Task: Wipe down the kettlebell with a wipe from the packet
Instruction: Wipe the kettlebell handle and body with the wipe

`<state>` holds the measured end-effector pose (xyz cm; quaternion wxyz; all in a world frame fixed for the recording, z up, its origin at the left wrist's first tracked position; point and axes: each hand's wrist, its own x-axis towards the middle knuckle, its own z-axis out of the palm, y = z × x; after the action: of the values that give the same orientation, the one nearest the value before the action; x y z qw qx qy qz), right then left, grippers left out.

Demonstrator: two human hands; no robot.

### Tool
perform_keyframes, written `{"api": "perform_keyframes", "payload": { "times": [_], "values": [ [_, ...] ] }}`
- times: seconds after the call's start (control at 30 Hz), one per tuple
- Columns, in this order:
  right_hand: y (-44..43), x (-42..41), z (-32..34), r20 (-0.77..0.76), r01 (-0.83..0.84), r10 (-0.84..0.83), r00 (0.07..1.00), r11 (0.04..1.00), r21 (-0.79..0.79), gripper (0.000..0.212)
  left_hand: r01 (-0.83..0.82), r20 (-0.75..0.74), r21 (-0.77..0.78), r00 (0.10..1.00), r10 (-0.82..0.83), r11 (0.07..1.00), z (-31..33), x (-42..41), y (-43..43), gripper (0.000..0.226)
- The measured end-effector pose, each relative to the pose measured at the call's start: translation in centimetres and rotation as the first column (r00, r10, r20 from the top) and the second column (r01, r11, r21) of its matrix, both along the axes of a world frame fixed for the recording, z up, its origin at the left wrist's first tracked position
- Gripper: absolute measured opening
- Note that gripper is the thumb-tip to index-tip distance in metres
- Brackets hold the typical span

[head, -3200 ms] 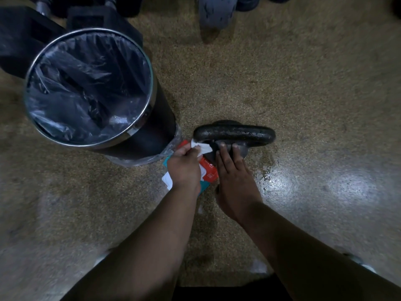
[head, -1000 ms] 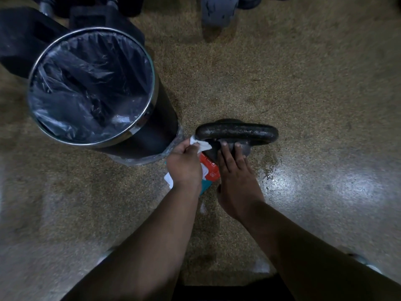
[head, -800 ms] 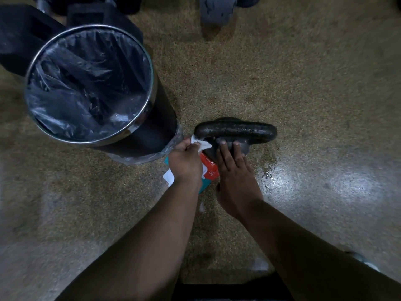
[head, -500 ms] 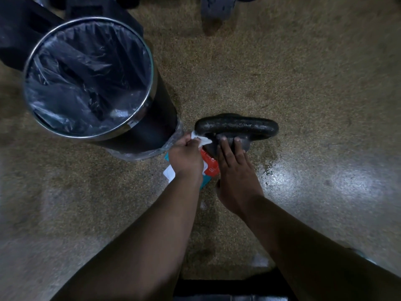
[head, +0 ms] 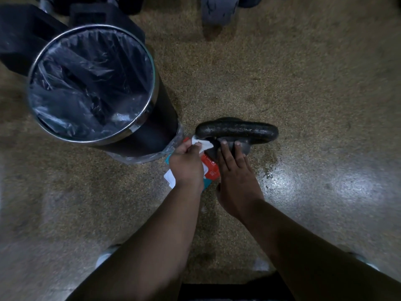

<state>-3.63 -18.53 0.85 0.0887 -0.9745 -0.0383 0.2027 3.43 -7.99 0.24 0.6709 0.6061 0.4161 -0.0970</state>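
A black kettlebell (head: pixel 237 131) stands on the floor, its handle lying across the view. My left hand (head: pixel 187 165) pinches a white wipe (head: pixel 202 144) against the left end of the handle. Under that hand lies the red and teal wipe packet (head: pixel 210 172), mostly covered. My right hand (head: pixel 235 177) rests flat with spread fingers on the kettlebell's body, below the handle. The body itself is largely hidden by the handle and my fingers.
A round metal bin (head: pixel 93 88) lined with a clear bag stands just left of the kettlebell. Dark gym equipment (head: pixel 26 33) sits behind it, and a grey object (head: pixel 219 9) at the top. The speckled floor (head: pixel 314 83) stretches to the right.
Both hands have stayed at the kettlebell. The left hand with the wipe has shifted only slightly along the handle's left end; the view itself has wobbled a little.
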Motion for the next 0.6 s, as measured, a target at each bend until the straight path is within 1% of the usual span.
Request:
{"api": "perform_keyframes", "payload": {
  "times": [0.1,0.17,0.27,0.33,0.4,0.47,0.6],
  "values": [
    [0.0,0.0,-0.2,0.012,-0.002,0.002,1.000,1.000,-0.009,0.089,-0.010,0.053,0.027,0.999,0.009,1.000,0.1,-0.2,0.1,0.018],
    [0.0,0.0,-0.2,0.009,-0.005,0.005,1.000,1.000,-0.011,0.089,0.018,0.030,0.060,0.999,-0.020,0.998,0.0,0.1,0.2,0.016],
    [0.0,0.0,0.1,-0.006,-0.007,0.007,1.000,1.000,0.002,0.089,0.137,0.012,0.096,0.990,-0.138,0.986,-0.1,0.6,0.6,0.015],
    [-0.1,0.0,0.1,-0.019,-0.016,0.015,1.000,1.000,-0.005,0.088,0.190,0.036,0.137,0.980,-0.197,0.972,-0.1,0.5,1.0,0.015],
    [0.0,0.0,0.2,-0.015,-0.016,0.016,1.000,1.000,-0.016,0.088,0.176,0.075,0.148,0.979,-0.188,0.973,0.2,0.2,1.3,0.016],
    [0.0,0.1,0.1,-0.015,-0.009,0.008,1.000,1.000,-0.015,0.088,0.168,0.095,0.176,0.978,-0.186,0.970,0.2,0.3,1.4,0.011],
    [0.0,0.1,0.2,-0.010,-0.005,0.005,1.000,1.000,0.009,0.088,0.227,0.046,0.178,0.970,-0.239,0.957,0.2,0.7,1.3,0.013]
  ]
}}
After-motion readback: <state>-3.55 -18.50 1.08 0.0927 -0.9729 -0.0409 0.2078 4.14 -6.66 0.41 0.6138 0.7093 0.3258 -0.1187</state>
